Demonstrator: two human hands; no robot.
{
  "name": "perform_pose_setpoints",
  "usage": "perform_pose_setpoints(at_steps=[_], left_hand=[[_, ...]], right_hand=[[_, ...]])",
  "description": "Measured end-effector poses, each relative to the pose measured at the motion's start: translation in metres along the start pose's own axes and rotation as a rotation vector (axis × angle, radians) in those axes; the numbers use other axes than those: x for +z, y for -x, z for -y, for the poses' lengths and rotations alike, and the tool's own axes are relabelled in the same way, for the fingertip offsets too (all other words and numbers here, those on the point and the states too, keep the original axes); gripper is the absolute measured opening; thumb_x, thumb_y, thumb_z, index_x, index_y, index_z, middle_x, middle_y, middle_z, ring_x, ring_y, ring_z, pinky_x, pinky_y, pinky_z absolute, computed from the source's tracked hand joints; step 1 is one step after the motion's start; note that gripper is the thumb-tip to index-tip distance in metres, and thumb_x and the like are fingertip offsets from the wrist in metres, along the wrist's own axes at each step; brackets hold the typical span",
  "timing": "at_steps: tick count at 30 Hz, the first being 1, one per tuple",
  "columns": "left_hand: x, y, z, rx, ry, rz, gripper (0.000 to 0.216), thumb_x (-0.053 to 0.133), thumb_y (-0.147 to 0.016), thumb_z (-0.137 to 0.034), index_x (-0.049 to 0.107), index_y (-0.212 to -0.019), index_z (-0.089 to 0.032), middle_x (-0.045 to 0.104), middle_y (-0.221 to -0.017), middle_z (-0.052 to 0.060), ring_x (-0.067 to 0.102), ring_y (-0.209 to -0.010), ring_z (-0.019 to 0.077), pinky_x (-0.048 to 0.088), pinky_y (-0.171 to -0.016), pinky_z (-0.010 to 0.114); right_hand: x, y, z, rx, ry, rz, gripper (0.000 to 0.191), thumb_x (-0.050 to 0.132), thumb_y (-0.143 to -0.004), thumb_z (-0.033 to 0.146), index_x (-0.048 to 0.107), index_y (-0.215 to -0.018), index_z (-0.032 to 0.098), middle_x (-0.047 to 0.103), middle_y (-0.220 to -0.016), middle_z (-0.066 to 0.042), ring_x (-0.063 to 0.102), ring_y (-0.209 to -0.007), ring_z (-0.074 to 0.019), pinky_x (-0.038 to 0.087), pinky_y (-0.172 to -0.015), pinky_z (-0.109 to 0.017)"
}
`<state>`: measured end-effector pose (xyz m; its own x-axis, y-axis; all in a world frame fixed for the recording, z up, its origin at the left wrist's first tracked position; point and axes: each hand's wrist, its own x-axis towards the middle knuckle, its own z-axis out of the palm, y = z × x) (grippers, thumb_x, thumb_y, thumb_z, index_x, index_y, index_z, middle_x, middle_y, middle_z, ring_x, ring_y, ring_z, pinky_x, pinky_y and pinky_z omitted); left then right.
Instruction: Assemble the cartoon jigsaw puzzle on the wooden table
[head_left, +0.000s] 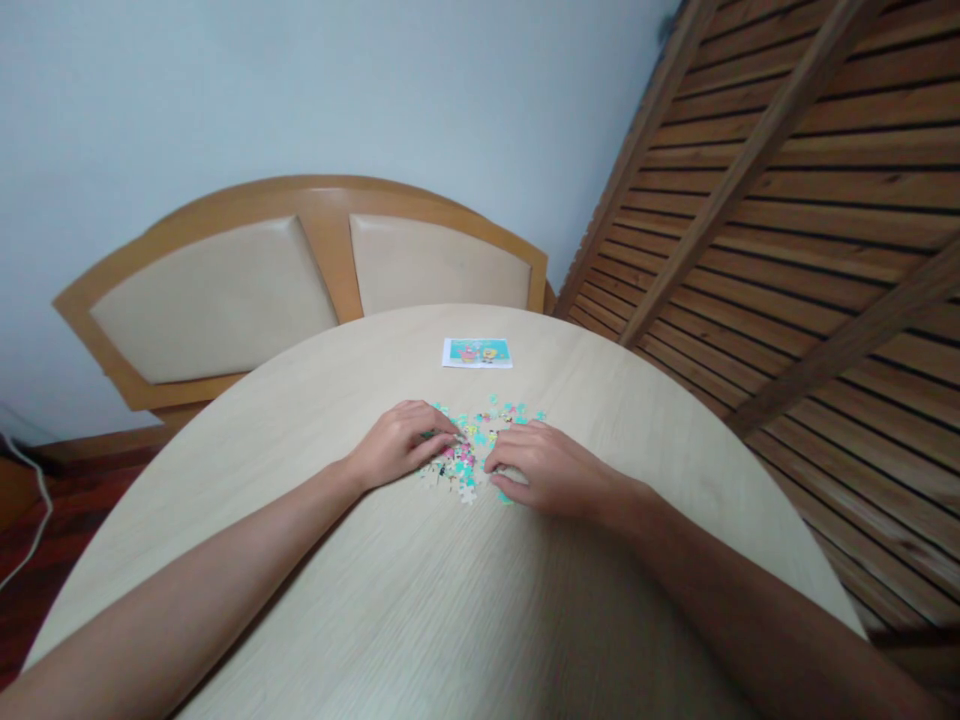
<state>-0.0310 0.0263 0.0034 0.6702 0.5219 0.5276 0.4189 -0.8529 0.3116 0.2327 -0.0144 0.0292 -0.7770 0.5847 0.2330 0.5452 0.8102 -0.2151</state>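
Observation:
A loose heap of small jigsaw puzzle pieces (466, 465) in turquoise, pink, yellow and white lies mid-table. At its left edge rests my left hand (405, 440), fingers stretched over the pieces and thumb slightly apart from them. On the opposite side my right hand (544, 465) touches down with bent fingers, a gap showing between thumb and forefinger. No piece is visibly held in either hand, though parts of the fingertips are hidden. Beyond the heap lies a small picture sheet (480, 353) with a pink and a yellow cartoon figure on turquoise.
The pieces lie on a round pale wooden table (420, 600). Behind it stands a wooden seat back with cream panels (442, 255) against a pale wall. A slatted wooden screen (787, 200) rises at the right. A white cable (41, 500) hangs at the far left.

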Motion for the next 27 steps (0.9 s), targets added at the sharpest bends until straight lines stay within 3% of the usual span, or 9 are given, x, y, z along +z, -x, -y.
perform_pose_setpoints(at_steps=[4,9,17,27], left_hand=[[0.000,0.001,0.005,-0.042,-0.040,-0.027,0.021,0.054,-0.102,-0.032,0.071,-0.100,-0.021,0.076,-0.096,0.005,0.068,-0.091,0.0190,0.051,-0.085,0.034],[-0.001,0.002,0.010,-0.118,-0.120,-0.038,0.023,0.051,-0.102,-0.033,0.069,-0.101,-0.019,0.074,-0.097,0.006,0.068,-0.091,0.0204,0.051,-0.083,0.035],[-0.001,0.000,0.010,-0.039,-0.205,0.055,0.021,0.055,-0.101,-0.032,0.071,-0.098,-0.020,0.072,-0.104,0.007,0.065,-0.098,0.0211,0.050,-0.087,0.036],[0.000,-0.002,0.011,-0.033,-0.122,0.113,0.024,0.054,-0.102,-0.033,0.074,-0.101,-0.021,0.072,-0.106,0.008,0.064,-0.100,0.0213,0.049,-0.090,0.037]], right_hand=[[0.010,-0.001,0.000,-0.018,0.006,-0.059,0.021,0.064,-0.094,0.030,0.072,-0.111,0.020,0.071,-0.108,-0.007,0.064,-0.101,-0.0208,0.044,-0.092,-0.034],[0.011,-0.002,-0.001,-0.053,-0.033,-0.070,0.014,0.063,-0.096,0.029,0.072,-0.100,0.020,0.072,-0.102,-0.005,0.064,-0.096,-0.0184,0.043,-0.090,-0.032],[0.007,-0.003,-0.002,-0.133,-0.036,-0.112,0.009,0.065,-0.090,0.020,0.067,-0.081,0.019,0.071,-0.086,-0.002,0.062,-0.085,-0.0167,0.037,-0.081,-0.030],[0.005,-0.001,-0.005,-0.193,0.143,-0.042,0.014,0.062,-0.091,0.022,0.069,-0.079,0.020,0.072,-0.082,-0.002,0.060,-0.083,-0.0178,0.035,-0.078,-0.032]])
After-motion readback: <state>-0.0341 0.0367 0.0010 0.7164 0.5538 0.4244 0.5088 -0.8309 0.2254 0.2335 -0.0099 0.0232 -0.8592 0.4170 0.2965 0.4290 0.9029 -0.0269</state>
